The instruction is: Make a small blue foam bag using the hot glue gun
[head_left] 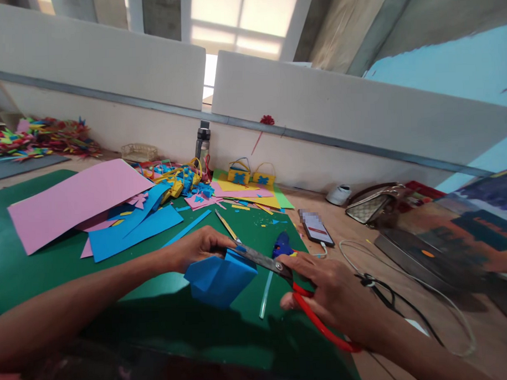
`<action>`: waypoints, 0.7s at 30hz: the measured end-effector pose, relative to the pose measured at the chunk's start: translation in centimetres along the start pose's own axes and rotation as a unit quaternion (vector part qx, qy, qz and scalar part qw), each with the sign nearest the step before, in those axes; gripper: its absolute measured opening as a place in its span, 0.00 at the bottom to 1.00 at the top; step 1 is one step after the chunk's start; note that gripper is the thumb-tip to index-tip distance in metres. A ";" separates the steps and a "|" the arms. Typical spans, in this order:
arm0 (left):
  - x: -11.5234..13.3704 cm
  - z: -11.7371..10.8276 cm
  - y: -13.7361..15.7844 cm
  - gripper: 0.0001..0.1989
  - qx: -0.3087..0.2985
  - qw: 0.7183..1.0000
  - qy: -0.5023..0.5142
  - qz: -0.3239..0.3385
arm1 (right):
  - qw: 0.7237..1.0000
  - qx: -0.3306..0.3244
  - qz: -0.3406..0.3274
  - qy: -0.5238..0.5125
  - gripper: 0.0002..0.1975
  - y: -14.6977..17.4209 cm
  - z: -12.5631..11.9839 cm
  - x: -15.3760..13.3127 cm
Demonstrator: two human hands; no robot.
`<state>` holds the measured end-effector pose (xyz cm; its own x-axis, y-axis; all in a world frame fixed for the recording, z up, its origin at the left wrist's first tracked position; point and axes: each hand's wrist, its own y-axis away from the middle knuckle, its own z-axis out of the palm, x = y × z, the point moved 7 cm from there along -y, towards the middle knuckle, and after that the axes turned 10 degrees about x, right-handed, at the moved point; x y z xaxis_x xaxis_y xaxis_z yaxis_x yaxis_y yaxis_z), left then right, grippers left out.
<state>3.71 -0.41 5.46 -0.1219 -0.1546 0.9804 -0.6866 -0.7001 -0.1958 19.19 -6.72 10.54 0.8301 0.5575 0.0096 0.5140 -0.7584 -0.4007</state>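
My left hand (201,246) is closed on a folded piece of blue paper (221,280), pinching it near its upper edge. In my right hand (327,287) is a pair of scissors (325,326) with red handles. Their metal blades reach left to the top edge of the blue piece; whether the paper lies between them I cannot tell. Just behind the blades lies a blue glue gun (282,244), partly hidden by my right hand. A clear glue stick (266,296) rests on the green mat (166,304) below it.
Pink sheets (83,198) and blue sheets (134,233) lie on the left. A pile of blue and yellow paper pieces (182,178) sits behind them, beside a bottle (202,142). Small yellow paper bags (238,176) stand at the back. A phone (316,227), cables (406,268) and a handbag (372,204) occupy the right.
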 end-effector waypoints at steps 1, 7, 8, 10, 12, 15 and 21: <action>0.1 -0.1 0.0 0.20 0.002 1.000 -0.007 0.005 | 1.000 0.000 -0.001 0.000 0.22 0.0 0.0 0.0; 0.0 -0.4 -0.2 0.21 0.005 0.998 -0.055 0.027 | 1.000 0.003 -0.005 -0.003 0.22 0.2 0.1 0.1; -0.1 -0.4 -0.2 0.21 0.004 0.998 -0.054 0.025 | 1.000 0.006 -0.006 -0.002 0.23 0.2 0.1 0.2; -0.1 -0.3 -0.2 0.21 0.003 0.999 -0.045 0.017 | 1.000 0.013 -0.009 -0.003 0.22 0.2 0.2 0.4; -0.1 -0.2 -0.2 0.21 0.005 0.999 -0.035 0.009 | 1.000 0.020 -0.011 -0.003 0.22 0.2 0.3 0.5; 0.0 -0.1 -0.2 0.20 0.004 1.000 -0.025 -0.003 | 1.000 0.022 -0.013 0.007 0.21 0.3 0.5 0.6; 0.4 -0.1 -0.3 0.18 0.008 1.000 -0.015 -0.009 | 0.999 0.021 0.036 0.002 0.17 -0.8 0.2 1.4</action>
<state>3.76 -0.16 5.93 -0.0874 -0.1619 0.9829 -0.6776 -0.7137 -0.1778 19.89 -5.28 10.71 0.8652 0.5011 -0.0171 0.4441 -0.7817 -0.4378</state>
